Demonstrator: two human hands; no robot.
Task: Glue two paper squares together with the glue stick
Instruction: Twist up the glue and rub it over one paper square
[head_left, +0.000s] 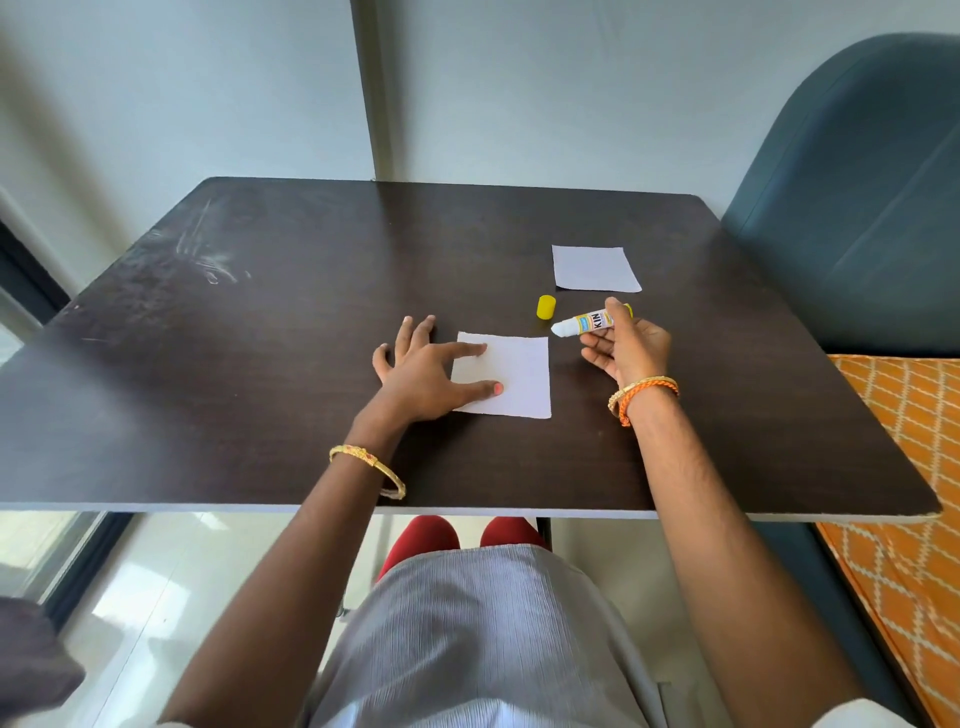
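**Glue stick uncapped, 2 squares apart**

Glue stick (589, 322) sits uncapped in the right hand (631, 348), fingers (613, 312) curled round its barrel, white tip aimed left and held just above the dark tabletop (260, 312), close to the near paper square (511, 374). Its yellow cap (546, 306) stands on the tabletop just beyond. The left hand (426, 369) lies flat and spread, thumb and forefinger pressing that square's left side, grasping nothing. A 2nd paper square (595, 267) lies farther back to the right, well apart from the 1st. Bangles circle both wrists.
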